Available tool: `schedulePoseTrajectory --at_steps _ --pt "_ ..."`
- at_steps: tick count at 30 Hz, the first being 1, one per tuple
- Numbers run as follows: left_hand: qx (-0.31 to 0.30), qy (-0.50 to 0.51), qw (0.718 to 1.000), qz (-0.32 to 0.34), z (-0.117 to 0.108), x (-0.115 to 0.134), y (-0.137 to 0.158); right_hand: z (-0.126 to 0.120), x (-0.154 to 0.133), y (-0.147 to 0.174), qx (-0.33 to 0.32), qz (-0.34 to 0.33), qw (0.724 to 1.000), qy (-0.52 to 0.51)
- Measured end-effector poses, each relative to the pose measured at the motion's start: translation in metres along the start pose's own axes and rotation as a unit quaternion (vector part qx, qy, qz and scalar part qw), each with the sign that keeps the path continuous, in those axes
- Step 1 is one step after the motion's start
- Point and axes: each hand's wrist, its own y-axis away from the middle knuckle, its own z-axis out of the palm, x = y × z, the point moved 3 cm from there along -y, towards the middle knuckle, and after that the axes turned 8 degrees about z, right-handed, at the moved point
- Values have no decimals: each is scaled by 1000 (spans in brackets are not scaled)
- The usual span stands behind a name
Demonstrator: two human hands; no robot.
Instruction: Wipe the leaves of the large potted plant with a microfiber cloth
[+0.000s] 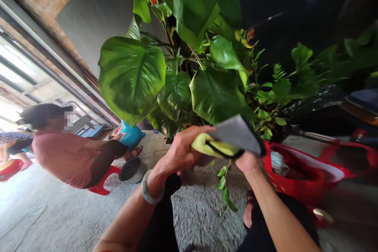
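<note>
My left hand (186, 147) is closed on a folded cloth (218, 143), yellow on one side and grey with a dark edge on the other. A grey flap of the cloth stands up toward the right. My right hand (249, 162) grips the cloth's lower right part, its fingers mostly covered by the fabric. Just behind the cloth rises a large potted plant with broad glossy leaves (132, 78). One big leaf (218, 94) hangs right above my hands. Below them dangles a thin leafy stem (223, 189). The plant's base is hidden.
An open red bag (295, 189) stands close to my right arm. To the left, a person in a cap (63, 153) sits on a red stool (103, 181) beside a grey basin (132, 170). Smaller green plants (280, 86) fill the right, before a dark wall.
</note>
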Motion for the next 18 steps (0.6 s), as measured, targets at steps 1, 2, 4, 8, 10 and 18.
schedulePoseTrajectory --at_steps 1,2,4,8,10,18 --pt "62 -24 998 -3 -6 1 -10 0 1 -1 5 21 1000 -2" --pt "114 -45 993 -4 -6 -2 -18 0 2 -2 3 42 999 -3" --pt "153 -69 986 2 12 -15 -31 1 2 -2 -9 59 998 -4" --pt "-18 -60 998 -10 75 -50 -19 -1 -1 1 13 30 999 -33" --pt "-63 -17 998 -8 87 -55 0 -2 -1 3 16 22 999 -26" --pt "133 -13 990 44 30 -21 -21 -3 6 -8 24 40 999 -15"
